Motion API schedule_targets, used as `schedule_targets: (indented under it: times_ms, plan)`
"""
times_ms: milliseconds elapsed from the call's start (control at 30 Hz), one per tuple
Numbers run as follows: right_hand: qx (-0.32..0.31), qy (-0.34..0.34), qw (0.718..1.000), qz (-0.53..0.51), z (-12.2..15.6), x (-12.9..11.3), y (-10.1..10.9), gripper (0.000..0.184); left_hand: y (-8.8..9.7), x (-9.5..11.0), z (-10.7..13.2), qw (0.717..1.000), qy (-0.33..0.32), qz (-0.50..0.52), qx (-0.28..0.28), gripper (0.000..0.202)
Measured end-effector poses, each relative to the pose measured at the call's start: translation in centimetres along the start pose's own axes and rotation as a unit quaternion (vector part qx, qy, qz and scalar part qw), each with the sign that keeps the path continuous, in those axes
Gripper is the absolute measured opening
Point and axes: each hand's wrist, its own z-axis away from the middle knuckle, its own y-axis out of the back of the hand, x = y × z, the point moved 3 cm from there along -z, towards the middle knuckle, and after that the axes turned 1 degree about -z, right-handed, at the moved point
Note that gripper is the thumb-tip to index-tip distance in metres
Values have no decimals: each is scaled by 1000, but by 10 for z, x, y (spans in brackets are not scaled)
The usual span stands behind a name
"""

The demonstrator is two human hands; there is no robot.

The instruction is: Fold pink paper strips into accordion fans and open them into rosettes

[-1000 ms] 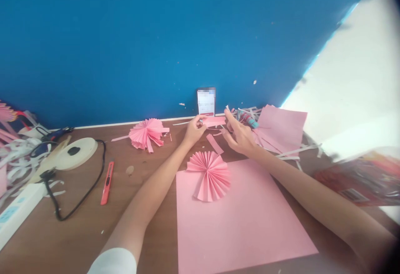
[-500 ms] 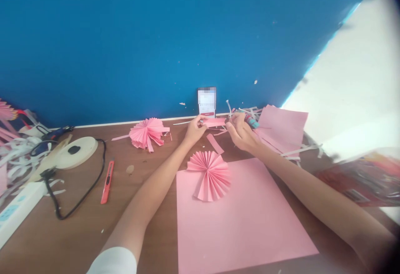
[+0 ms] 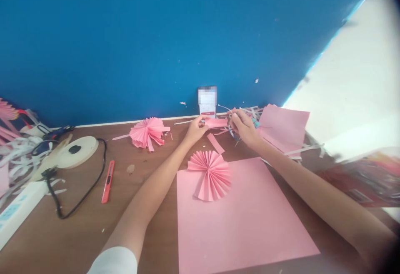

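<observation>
Pinched in my left hand (image 3: 196,130) is the end of a pink paper strip (image 3: 216,123), which stretches right toward my other hand. My right hand (image 3: 243,126) is closed at the strip's far end, its thumb and fingers pinching a thin whitish strand (image 3: 224,107) that sticks out to the left. Whether that hand also touches the pink strip, I cannot tell. Nearer me, a pleated pink paper fan (image 3: 210,176) lies on the upper edge of a large pink sheet (image 3: 250,224). A loose pink paper piece (image 3: 215,143) rests between the hands and the fan.
A phone (image 3: 207,101) leans on the blue wall. To the left are a pink paper rosette (image 3: 148,133), a red box cutter (image 3: 108,182), a roll of tape (image 3: 83,153), a black cable and a power strip (image 3: 21,207). Pink sheets (image 3: 284,128) and paper scraps lie right.
The thin strand in my right hand has swung from upright to slanting left. My right hand has shifted slightly right; my left hand keeps its hold on the pink strip.
</observation>
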Motion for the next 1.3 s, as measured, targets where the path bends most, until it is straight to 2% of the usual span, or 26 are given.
schedule_targets:
  times_ms: [133,300,400,467,600,767,867,1067,1167,1300]
  plan:
    - [-17,-51,993,-108,-2,-2,-4,28,-1,2,0,1000,-6,-4,0,28]
    - [-73,-98,982,-147,-1,-5,-6,37,1,0,-1,1000,-26,-2,16,10]
    - [-104,-124,970,-181,0,-10,-9,44,2,-3,-2,999,-25,-6,20,7]
    - [-107,-130,967,-190,0,-13,-9,42,2,-4,-2,1000,-24,-15,13,8]
    - [-93,-132,981,-110,0,-16,-3,33,2,-5,-3,1000,-22,-9,6,17]
    - [-183,-183,966,8,4,-23,3,32,2,-3,-2,999,-23,43,-7,31]
    - [-207,-196,958,24,7,-31,2,32,1,1,0,997,-23,63,-34,38]
    - [-178,-206,962,24,7,-37,-4,37,-2,11,3,992,-24,78,-91,41]
    - [-189,-212,958,42,7,-41,-5,40,-5,11,3,986,-24,108,-121,42]
    - [-183,-205,958,81,8,-45,-4,45,-6,7,3,986,4,114,-122,46]
